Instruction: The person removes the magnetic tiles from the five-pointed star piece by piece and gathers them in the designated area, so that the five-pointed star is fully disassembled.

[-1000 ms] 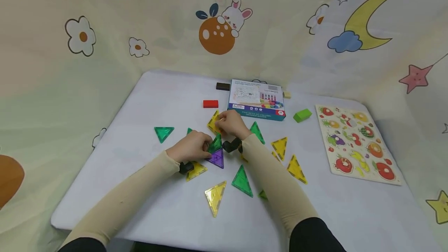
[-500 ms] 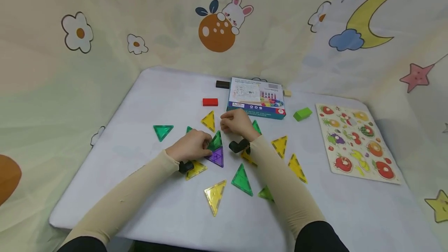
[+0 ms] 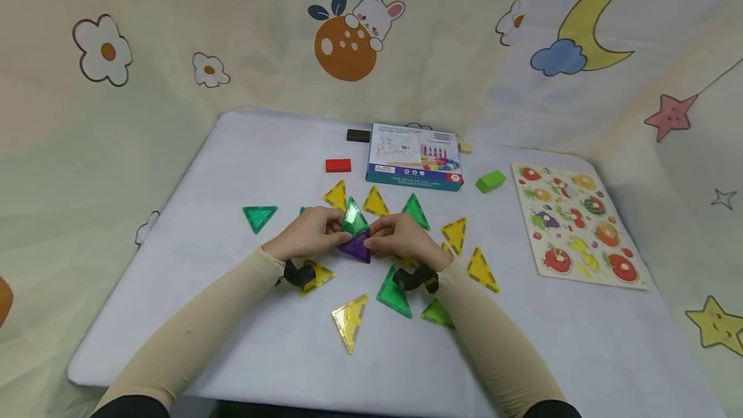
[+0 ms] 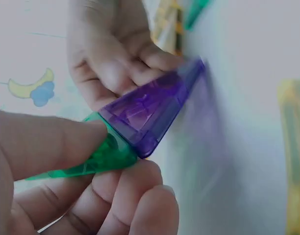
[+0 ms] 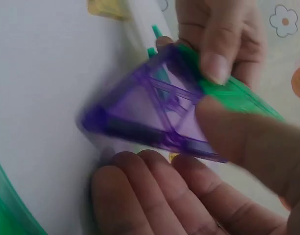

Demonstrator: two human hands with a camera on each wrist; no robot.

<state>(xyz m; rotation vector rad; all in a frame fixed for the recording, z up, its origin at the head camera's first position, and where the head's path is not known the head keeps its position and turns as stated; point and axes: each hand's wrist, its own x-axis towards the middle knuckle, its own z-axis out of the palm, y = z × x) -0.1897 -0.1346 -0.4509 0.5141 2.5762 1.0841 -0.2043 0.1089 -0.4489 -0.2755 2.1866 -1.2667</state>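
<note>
left hand (image 3: 307, 237) pinches green triangle tile (image 3: 353, 218); right hand (image 3: 400, 240) pinches joined purple triangle tile (image 3: 355, 247). light, stiff, slick plastic; best gripped by edges.

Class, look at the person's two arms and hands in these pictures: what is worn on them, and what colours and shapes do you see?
Both arms wear long, close-fitting beige sleeves over black upper sleeves. The left hand and right hand are bare, without gloves. A small black device is strapped at each wrist, the left wrist device and the right wrist device.

The purple triangle (image 4: 150, 115) and green triangle (image 4: 98, 156) are glossy translucent plastic; the table cover (image 3: 244, 147) matt cloth
</note>
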